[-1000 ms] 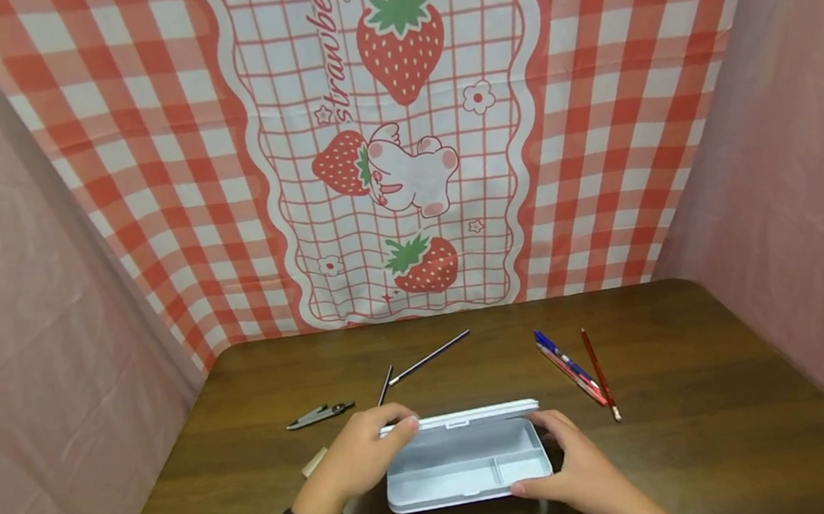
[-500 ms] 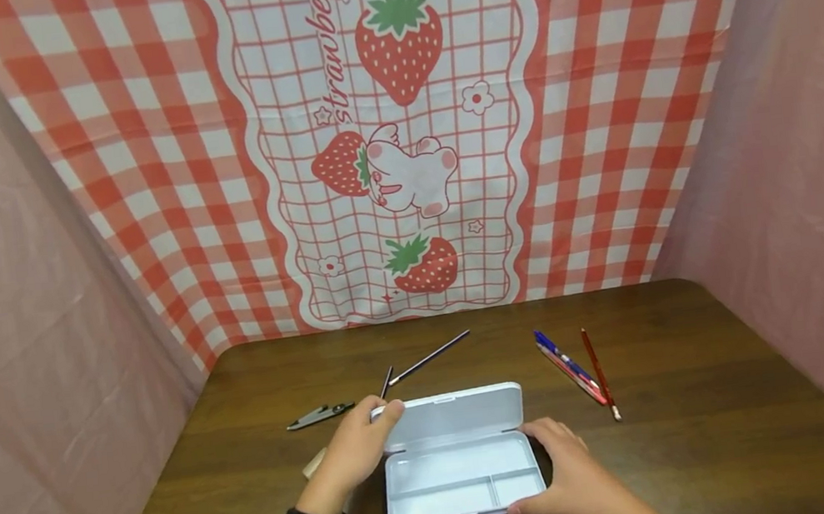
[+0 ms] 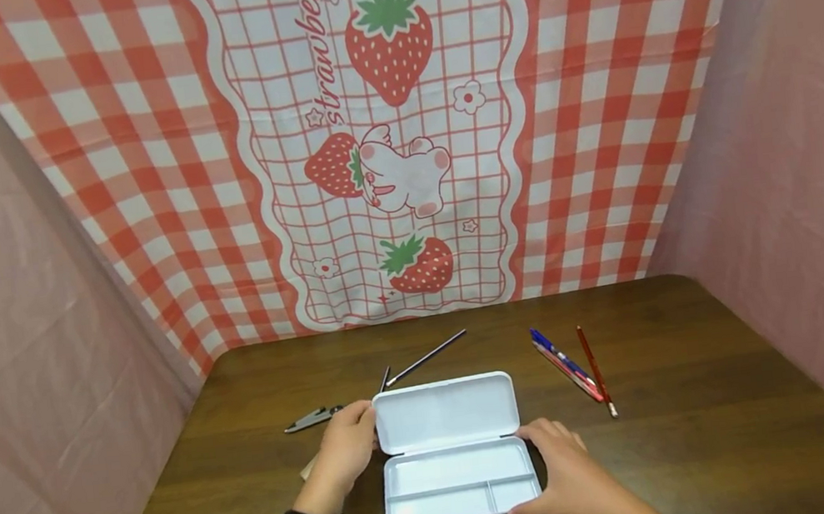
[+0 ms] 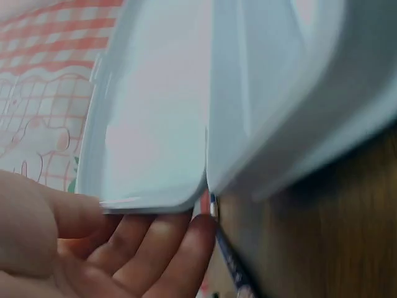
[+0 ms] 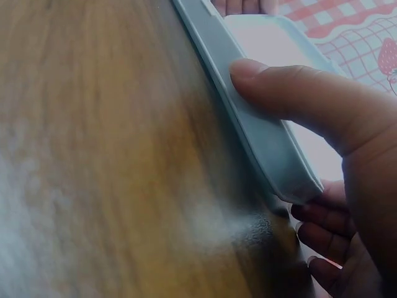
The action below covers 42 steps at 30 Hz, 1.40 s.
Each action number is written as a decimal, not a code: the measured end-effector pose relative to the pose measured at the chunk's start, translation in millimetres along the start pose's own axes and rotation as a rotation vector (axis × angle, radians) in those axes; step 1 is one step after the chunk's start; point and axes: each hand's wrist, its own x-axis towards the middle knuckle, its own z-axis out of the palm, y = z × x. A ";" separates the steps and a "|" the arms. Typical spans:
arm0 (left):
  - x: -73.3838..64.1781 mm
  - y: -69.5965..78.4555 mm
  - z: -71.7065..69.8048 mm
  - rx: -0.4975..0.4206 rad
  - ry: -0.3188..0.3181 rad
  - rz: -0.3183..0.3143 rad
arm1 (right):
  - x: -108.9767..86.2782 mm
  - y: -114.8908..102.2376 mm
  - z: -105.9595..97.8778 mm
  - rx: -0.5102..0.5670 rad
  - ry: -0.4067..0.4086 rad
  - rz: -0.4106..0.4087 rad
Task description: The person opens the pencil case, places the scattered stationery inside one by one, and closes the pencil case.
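A white pencil case (image 3: 438, 505) lies unfolded on the wooden table, its lid (image 3: 447, 414) laid back on the far side. The base has one long compartment and two smaller ones along the front, all bare. My left hand (image 3: 345, 452) is at the lid's left edge; in the left wrist view its thumb (image 4: 77, 211) lies at the rim, with the other fingers under the lid. My right hand (image 3: 566, 475) grips the base's right end, thumb (image 5: 273, 87) on the front wall and fingers round the far corner.
Left of the case are a grey drawing compass (image 3: 308, 419) and a tan block (image 3: 308, 470), partly hidden by my left hand. Two dark pencils, one a long pencil (image 3: 426, 358), lie behind. Blue and pink pens (image 3: 567, 365) and a red pencil (image 3: 596, 372) lie right. A checked cloth (image 3: 592, 104) hangs behind.
The lid has swung up and back, away from the base, to lie opened out. My left hand has followed it to its left edge. The right hand keeps its grip on the base.
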 end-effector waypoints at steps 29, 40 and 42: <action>-4.7 -1.1 8.2 0.619 -0.137 0.155 | 2.2 -5.7 0.3 -0.023 -0.004 0.040; -3.3 0.6 8.1 0.603 -0.221 0.103 | 2.6 -6.6 -4.0 0.023 -0.035 0.115; -2.9 0.6 8.1 0.606 -0.230 0.103 | 2.5 -5.4 -4.0 0.003 -0.051 0.096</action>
